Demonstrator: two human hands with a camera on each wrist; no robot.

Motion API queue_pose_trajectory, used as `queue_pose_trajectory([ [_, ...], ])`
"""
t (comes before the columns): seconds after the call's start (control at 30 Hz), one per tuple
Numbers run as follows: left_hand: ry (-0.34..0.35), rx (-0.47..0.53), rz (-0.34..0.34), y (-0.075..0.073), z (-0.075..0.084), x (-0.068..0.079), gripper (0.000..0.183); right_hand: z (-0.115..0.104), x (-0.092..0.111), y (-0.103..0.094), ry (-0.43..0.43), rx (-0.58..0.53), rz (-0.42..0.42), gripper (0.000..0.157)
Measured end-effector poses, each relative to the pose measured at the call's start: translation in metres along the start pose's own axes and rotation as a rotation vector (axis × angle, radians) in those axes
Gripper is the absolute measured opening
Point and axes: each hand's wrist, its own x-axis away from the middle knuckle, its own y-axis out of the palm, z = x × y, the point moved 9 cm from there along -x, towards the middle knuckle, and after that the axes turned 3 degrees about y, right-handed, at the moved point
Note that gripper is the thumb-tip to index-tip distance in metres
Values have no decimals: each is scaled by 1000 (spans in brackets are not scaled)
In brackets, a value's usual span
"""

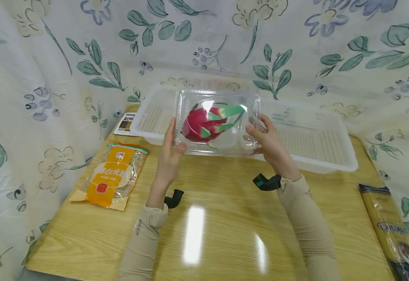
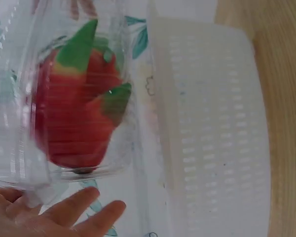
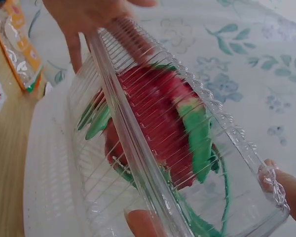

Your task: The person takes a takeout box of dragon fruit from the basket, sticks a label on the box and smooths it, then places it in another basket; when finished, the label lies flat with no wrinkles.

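Across the wood-grain desk point(image 1: 222, 183), pale reflections point(image 1: 194, 234) are glaring; floral sheeting point(image 1: 211, 35) is hanging behind. From afar I am watching both grips, left hand point(image 1: 169, 158) and right hand point(image 1: 271, 142), clamping the sides of a clear box point(image 1: 241, 136), raised before the white basket point(image 1: 320, 150); a dragon fruit point(image 1: 204, 124) is lying inside. An orange packet point(image 1: 114, 175) is resting left, a long packet point(image 1: 388, 226) right.

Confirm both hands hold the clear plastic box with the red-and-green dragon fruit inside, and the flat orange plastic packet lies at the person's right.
Wrong side: the flat orange plastic packet lies at the person's left, as the head view shows. The left hand and right hand do hold the clear plastic box, red-and-green dragon fruit inside.
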Motion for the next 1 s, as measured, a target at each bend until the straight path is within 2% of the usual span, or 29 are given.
queue_pose_trajectory([
  [0.13,15,60,-41,5,9,-3,77,3,20,-1,-18,10,-27,70],
  [0.3,30,73,-99,15,11,-7,84,10,49,-6,-24,27,-30,73],
  [0.4,25,70,-138,25,17,-6,90,13,62,-9,-26,75,0,77],
  [0.53,23,50,-176,38,24,-3,98,10,76,-13,-62,305,89,85],
  [0.63,25,33,-188,44,28,0,102,3,86,-15,-123,478,168,87],
  [0.77,40,8,-184,47,34,3,107,-6,99,-13,-232,580,230,88],
  [0.87,26,-26,-196,47,36,10,110,-6,109,-10,-274,648,238,89],
  [1.0,-53,-94,-260,47,33,28,110,9,120,-5,-254,727,189,89],
])
